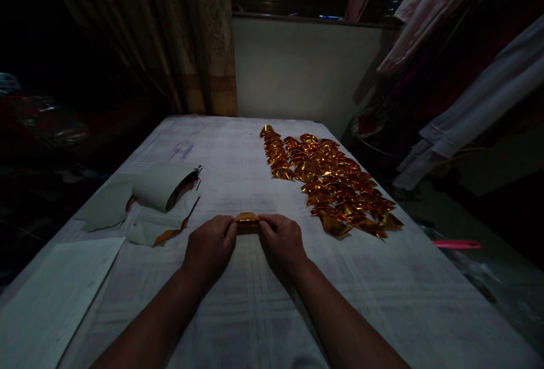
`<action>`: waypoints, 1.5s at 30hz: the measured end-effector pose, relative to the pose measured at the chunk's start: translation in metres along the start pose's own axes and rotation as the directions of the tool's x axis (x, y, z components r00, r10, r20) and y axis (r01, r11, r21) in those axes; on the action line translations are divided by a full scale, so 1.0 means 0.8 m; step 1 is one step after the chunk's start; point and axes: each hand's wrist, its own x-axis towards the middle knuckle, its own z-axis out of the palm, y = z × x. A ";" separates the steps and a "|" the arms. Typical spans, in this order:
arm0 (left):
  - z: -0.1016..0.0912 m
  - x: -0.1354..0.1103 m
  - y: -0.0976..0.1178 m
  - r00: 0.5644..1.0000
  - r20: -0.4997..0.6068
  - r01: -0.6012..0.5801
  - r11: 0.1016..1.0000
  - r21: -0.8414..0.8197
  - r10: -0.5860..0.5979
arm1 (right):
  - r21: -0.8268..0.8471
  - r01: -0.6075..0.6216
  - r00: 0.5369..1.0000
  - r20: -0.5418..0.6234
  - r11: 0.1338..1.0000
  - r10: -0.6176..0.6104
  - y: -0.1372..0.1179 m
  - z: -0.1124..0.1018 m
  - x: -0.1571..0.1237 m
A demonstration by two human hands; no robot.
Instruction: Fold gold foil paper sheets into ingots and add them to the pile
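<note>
My left hand (211,246) and my right hand (283,241) meet at the middle of the table, both pinching the ends of a small folded piece of gold foil paper (247,218). The fingers of each hand are curled closed on it. The piece rests low, at or just above the white tablecloth (382,301). Only its top edge shows between my fingertips.
Several folded gold foil pieces (329,179) lie in rows to the right. A curled stack of foil sheets, pale side up (159,187), lies at the left, with a white sheet (51,295) nearer. A curtain (187,34) hangs behind; clothes (467,91) hang at right.
</note>
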 end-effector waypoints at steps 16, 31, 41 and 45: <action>0.005 0.003 0.007 0.992 0.125 -0.033 0.980 0.198 0.008 | -0.051 0.075 0.996 0.049 0.996 -0.073 -0.007 0.004 -0.005; 0.004 0.000 0.020 0.978 0.198 -0.098 0.981 0.170 0.063 | -0.088 -0.083 0.995 -0.063 0.993 0.077 -0.002 -0.004 0.003; 0.002 0.001 0.014 0.984 0.174 -0.036 0.995 0.098 0.019 | 0.017 -0.046 0.999 -0.019 0.999 0.046 -0.004 -0.002 0.002; 0.002 0.003 0.012 0.987 0.156 0.020 0.994 0.110 -0.037 | 0.007 -0.035 0.999 0.014 0.999 0.035 -0.001 -0.007 0.005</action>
